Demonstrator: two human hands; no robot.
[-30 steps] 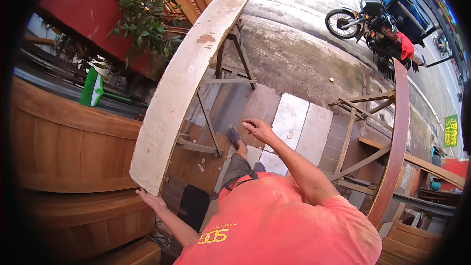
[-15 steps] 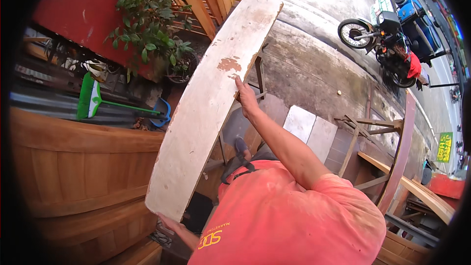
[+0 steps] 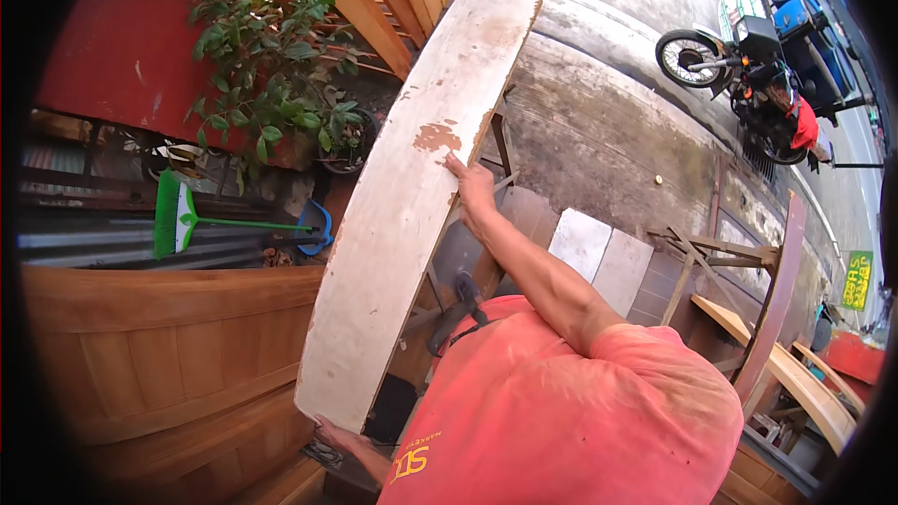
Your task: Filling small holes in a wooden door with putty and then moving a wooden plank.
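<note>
A long white-painted board (image 3: 388, 224) with chipped edges runs from the lower left to the top middle. A bare reddish-brown patch shows in its worn paint. My right hand (image 3: 475, 191) grips the board's right edge near that patch, thumb side on top and the other fingers hidden beneath. Down at the near end, my left hand (image 3: 339, 436) is closed at the board's corner, its fingers partly hidden. Dark metal legs (image 3: 503, 142) show below the board's right side.
Brown wooden panels (image 3: 187, 341) stand close on the left. Beyond them are a green broom (image 3: 173, 213), a blue dustpan (image 3: 321, 232) and a potted plant (image 3: 267, 84). A wooden-topped metal frame (image 3: 778, 290) stands at right. A motorcycle (image 3: 739, 84) is parked by the road.
The view has shifted a little, so the board's near end sits farther right in the picture. Both hands keep hold of the board.
</note>
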